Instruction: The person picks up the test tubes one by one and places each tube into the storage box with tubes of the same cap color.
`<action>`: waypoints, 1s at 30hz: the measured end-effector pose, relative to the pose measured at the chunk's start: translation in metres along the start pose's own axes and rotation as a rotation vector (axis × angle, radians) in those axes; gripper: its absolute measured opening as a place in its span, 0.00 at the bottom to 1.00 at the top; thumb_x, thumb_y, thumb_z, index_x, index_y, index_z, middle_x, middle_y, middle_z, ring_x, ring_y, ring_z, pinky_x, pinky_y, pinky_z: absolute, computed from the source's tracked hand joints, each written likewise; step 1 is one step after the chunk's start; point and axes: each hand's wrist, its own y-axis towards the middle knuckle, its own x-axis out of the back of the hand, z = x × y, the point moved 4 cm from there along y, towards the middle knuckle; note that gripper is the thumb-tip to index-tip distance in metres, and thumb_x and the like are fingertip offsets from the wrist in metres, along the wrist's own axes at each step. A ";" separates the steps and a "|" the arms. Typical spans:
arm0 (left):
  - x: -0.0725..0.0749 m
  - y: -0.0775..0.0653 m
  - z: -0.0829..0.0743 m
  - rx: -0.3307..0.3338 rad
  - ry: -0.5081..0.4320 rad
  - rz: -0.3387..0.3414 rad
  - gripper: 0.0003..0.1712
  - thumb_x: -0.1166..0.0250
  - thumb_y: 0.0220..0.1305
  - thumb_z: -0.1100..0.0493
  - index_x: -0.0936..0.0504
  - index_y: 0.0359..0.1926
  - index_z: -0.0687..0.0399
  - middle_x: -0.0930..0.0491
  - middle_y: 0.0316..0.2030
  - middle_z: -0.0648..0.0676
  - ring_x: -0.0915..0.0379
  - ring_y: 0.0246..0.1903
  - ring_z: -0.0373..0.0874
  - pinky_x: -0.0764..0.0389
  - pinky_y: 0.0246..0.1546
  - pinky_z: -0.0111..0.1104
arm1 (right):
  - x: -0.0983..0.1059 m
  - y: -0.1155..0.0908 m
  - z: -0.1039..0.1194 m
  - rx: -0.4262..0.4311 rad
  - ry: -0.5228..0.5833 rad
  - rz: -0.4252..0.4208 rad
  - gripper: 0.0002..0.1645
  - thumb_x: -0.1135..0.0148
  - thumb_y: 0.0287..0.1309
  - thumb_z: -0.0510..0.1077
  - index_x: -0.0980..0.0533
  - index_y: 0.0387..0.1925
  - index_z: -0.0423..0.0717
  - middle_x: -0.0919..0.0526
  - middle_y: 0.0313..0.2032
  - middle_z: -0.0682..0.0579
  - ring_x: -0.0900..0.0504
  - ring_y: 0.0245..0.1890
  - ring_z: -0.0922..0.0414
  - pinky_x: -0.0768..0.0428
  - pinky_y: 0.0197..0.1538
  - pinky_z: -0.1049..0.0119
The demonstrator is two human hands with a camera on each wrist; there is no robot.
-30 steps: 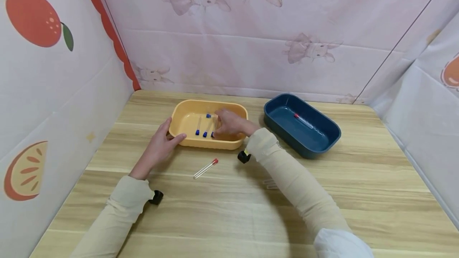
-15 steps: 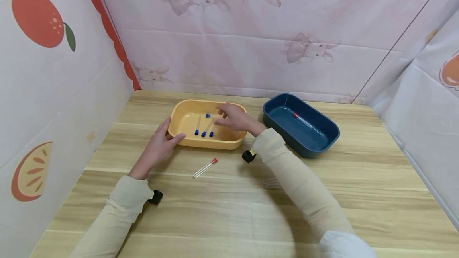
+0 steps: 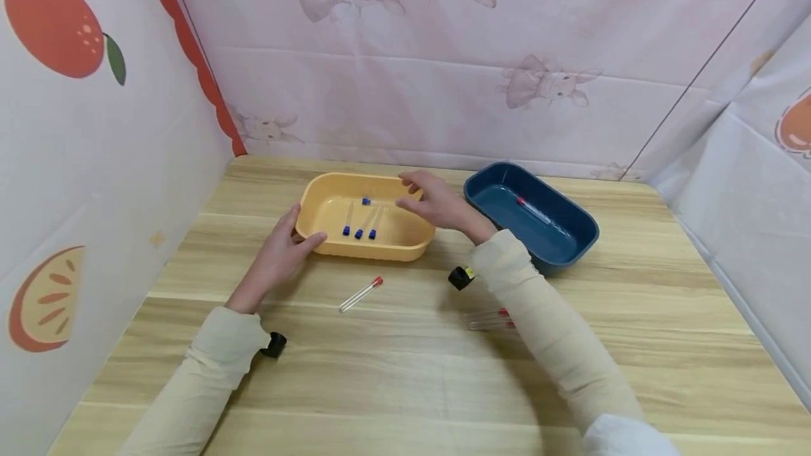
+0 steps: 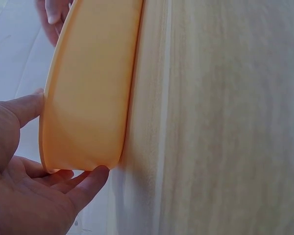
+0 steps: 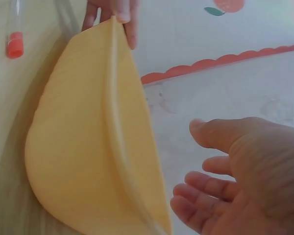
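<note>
My left hand [image 3: 279,253] holds the left end of a yellow plastic tray [image 3: 367,252], thumb at the rim and the other fingers against the outer wall, as the left wrist view shows on the tray [image 4: 88,93]. Inside lie several clear test tubes with blue caps [image 3: 359,233]. Above the tray's right end hovers my right hand [image 3: 443,204], fingers loosely bent and thumb apart. In the right wrist view, nothing is between the fingers of this right hand [image 5: 245,181], which is beside the tray's rim.
A dark blue tray [image 3: 551,259] stands at the right, a red-capped test tube [image 3: 534,210] inside. More red-capped tubes [image 3: 360,295] lie before the yellow tray. Other red-capped tubes [image 3: 486,321] are partly hidden by my right forearm. Printed cloth encloses the table's back and sides.
My right hand has lifted from the blue-capped tubes and moved right, toward the tray's right end. A blue-capped tube it covered now shows fully. My left hand stays on the tray.
</note>
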 end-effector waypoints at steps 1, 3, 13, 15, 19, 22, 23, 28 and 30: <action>0.000 0.000 0.000 0.001 0.002 0.000 0.52 0.40 0.78 0.49 0.64 0.81 0.65 0.62 0.80 0.68 0.59 0.78 0.63 0.46 0.75 0.52 | 0.003 -0.003 0.001 0.001 0.004 -0.010 0.35 0.37 0.73 0.46 0.34 0.72 0.32 0.25 0.65 0.34 0.24 0.61 0.43 0.21 0.61 0.50; 0.000 0.000 0.000 -0.001 0.001 0.001 0.52 0.39 0.78 0.49 0.64 0.81 0.65 0.62 0.80 0.68 0.59 0.78 0.63 0.46 0.75 0.53 | 0.009 -0.010 0.002 0.004 0.007 -0.037 0.34 0.36 0.73 0.46 0.33 0.72 0.33 0.25 0.65 0.35 0.24 0.61 0.43 0.21 0.61 0.50; -0.001 0.001 0.002 0.009 0.018 -0.001 0.52 0.39 0.77 0.48 0.64 0.82 0.64 0.61 0.80 0.69 0.58 0.78 0.64 0.47 0.75 0.54 | 0.035 -0.045 -0.004 0.010 0.012 -0.170 0.35 0.35 0.71 0.44 0.34 0.73 0.33 0.25 0.65 0.34 0.23 0.61 0.42 0.19 0.58 0.47; -0.001 0.001 0.002 0.010 0.016 -0.002 0.52 0.39 0.77 0.48 0.64 0.82 0.64 0.61 0.80 0.68 0.59 0.78 0.64 0.47 0.75 0.54 | 0.040 -0.053 -0.004 0.014 0.013 -0.195 0.35 0.34 0.71 0.42 0.34 0.73 0.34 0.25 0.64 0.34 0.22 0.60 0.42 0.19 0.57 0.47; -0.001 0.001 0.002 0.006 0.015 -0.004 0.52 0.39 0.77 0.49 0.64 0.81 0.65 0.60 0.80 0.69 0.57 0.78 0.64 0.47 0.76 0.53 | 0.049 -0.065 -0.005 0.006 0.027 -0.227 0.35 0.34 0.70 0.41 0.33 0.72 0.34 0.24 0.64 0.35 0.22 0.60 0.42 0.21 0.59 0.46; 0.000 0.000 0.001 0.004 0.019 -0.005 0.52 0.39 0.78 0.50 0.64 0.81 0.66 0.60 0.80 0.70 0.56 0.78 0.64 0.46 0.75 0.53 | 0.057 -0.074 -0.005 0.002 0.048 -0.251 0.34 0.34 0.70 0.41 0.33 0.72 0.35 0.25 0.65 0.35 0.24 0.62 0.43 0.22 0.61 0.46; 0.000 0.000 0.001 0.004 0.023 -0.006 0.52 0.39 0.78 0.50 0.64 0.81 0.66 0.59 0.80 0.70 0.56 0.77 0.64 0.46 0.75 0.53 | 0.059 -0.077 -0.005 0.003 0.054 -0.260 0.34 0.34 0.70 0.41 0.33 0.72 0.35 0.25 0.65 0.36 0.24 0.62 0.43 0.22 0.62 0.46; 0.001 0.001 0.002 0.009 0.033 -0.003 0.52 0.39 0.78 0.49 0.63 0.81 0.67 0.59 0.80 0.70 0.57 0.78 0.65 0.47 0.75 0.54 | 0.067 -0.093 -0.006 -0.007 0.082 -0.288 0.32 0.34 0.71 0.41 0.31 0.71 0.37 0.24 0.64 0.39 0.24 0.61 0.43 0.22 0.60 0.45; 0.000 0.002 0.002 0.012 0.029 0.002 0.52 0.39 0.78 0.49 0.63 0.81 0.67 0.59 0.80 0.70 0.58 0.78 0.64 0.47 0.76 0.54 | 0.069 -0.101 -0.009 -0.025 0.082 -0.288 0.31 0.34 0.71 0.42 0.30 0.71 0.39 0.24 0.64 0.40 0.23 0.60 0.43 0.22 0.59 0.45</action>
